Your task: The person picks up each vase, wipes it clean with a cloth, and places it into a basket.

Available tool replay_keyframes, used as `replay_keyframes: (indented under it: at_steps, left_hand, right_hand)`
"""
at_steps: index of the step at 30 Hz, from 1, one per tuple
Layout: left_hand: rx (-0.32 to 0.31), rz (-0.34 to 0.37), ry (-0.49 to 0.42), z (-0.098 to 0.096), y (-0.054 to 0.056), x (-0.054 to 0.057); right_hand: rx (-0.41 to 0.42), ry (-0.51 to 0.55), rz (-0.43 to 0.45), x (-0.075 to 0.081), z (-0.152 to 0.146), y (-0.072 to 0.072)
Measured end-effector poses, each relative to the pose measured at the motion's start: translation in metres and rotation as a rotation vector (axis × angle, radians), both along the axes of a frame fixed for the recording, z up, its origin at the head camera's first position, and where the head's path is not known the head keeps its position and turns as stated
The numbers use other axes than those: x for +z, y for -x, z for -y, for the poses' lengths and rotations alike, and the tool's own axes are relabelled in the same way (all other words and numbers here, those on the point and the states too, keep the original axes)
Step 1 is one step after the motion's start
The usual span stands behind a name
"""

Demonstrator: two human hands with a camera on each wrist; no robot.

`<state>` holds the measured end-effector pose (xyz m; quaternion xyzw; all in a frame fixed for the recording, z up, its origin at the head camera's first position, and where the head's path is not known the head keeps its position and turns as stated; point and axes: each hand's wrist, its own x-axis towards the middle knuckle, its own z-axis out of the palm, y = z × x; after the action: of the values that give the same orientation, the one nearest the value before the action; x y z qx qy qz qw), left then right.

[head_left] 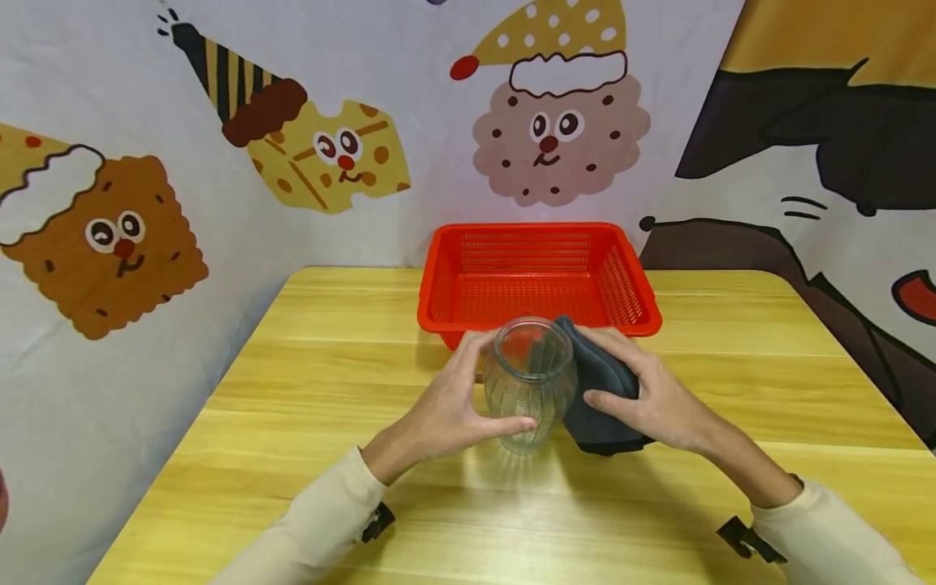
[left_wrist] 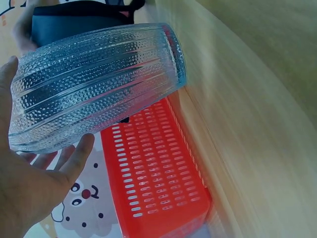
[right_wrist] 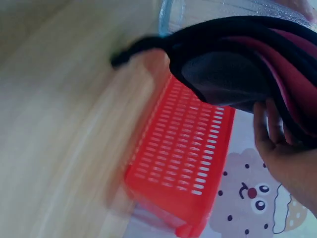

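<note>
- Wood-grain table (head_left: 512, 536) under everything, kinda shiny
- Left hand (head_left: 455, 408) wrapped around a clear glass jar (head_left: 528, 394), mouth up
- Right hand (head_left: 667, 406) gripping a dark pouch (head_left: 601, 366) right beside it
- Red basket (head_left: 522, 248) just behind them
- Cartoon-print backdrop (head_left: 439, 162) past that

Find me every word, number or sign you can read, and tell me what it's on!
There are none. No writing shows on the glass jar, dark pouch, red basket or table. The backdrop shows only cartoon pictures.
</note>
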<state>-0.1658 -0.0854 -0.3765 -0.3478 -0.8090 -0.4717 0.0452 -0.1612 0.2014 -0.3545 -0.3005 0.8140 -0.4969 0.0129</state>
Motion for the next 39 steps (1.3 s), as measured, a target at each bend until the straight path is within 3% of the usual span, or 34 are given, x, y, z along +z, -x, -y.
replay_keyframes:
  at_steps: [6, 10, 18, 26, 39]
  left_hand:
    - [-0.021, -0.018, 0.019, 0.001, 0.001, 0.002]
    - [-0.055, 0.015, 0.006, 0.001, 0.001, 0.002]
    - [-0.08, 0.05, -0.007, 0.002, 0.003, 0.004]
    - [-0.096, 0.059, -0.005, 0.002, 0.003, 0.004]
    - [-0.128, 0.097, -0.043, 0.002, 0.002, 0.006]
  right_hand:
    - [0.047, -0.009, 0.069, -0.011, -0.002, -0.005]
    - [0.041, 0.009, 0.118, -0.013, -0.001, -0.005]
    - [-0.026, -0.185, -0.049, -0.005, 0.0, 0.001]
    - [-0.074, -0.243, -0.076, -0.003, 0.001, 0.001]
    - [-0.057, -0.258, -0.105, -0.003, 0.002, 0.003]
